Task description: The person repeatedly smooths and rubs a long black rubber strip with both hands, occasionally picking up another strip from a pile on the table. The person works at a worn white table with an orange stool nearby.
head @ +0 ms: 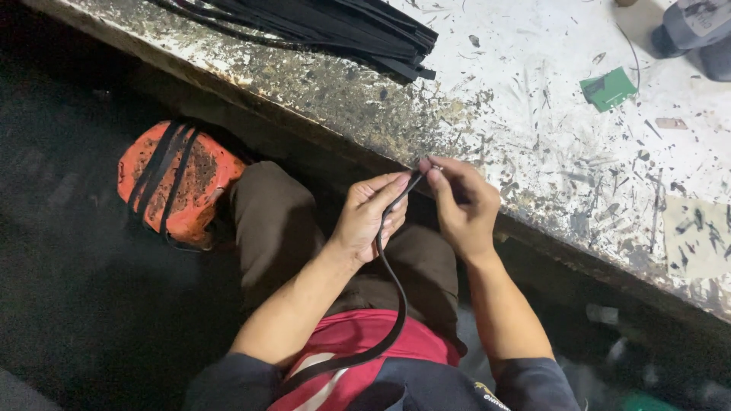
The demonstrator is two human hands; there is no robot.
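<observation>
My left hand (371, 215) grips a long black strip (394, 301) near its upper end, thumb and fingers pinched on it. The strip curves down from the hand across my lap to my red and dark shirt. My right hand (461, 204) pinches the very tip of the same strip, just at the edge of the stained white worktable (533, 129). Both hands meet in front of the table's edge, above my brown trousers.
A bundle of black strips (343, 27) lies on the table's far left. A small green card (608, 89) and a dark bottle (689, 27) sit at the right. An orange stool (204, 179) with black strips draped over it stands on the dark floor to my left.
</observation>
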